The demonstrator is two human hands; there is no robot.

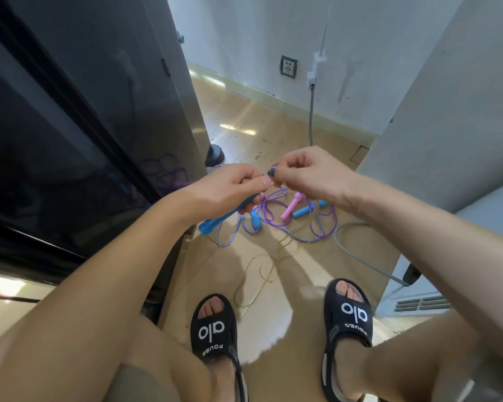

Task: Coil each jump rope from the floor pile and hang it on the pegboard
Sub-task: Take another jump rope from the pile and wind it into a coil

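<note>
A blue jump-rope handle juts from the left hand, which grips it. The right hand pinches the rope beside it. Below, on the floor, lies the pile of tangled purple ropes with pink and blue handles. Black sandals stand nearer; a dark cabinet crowds the left.

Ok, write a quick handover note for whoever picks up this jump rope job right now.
Left hand: grips a blue handle and pinches its rope.
Right hand: pinches the same rope beside the left.
Floor pile: purple rope, striped rope, pink handle and blue handles lie tangled ahead of the sandals.
Done: nothing visibly coiled.
Left: coil the held rope, hang it, then the rest. Pegboard is not in view.
</note>
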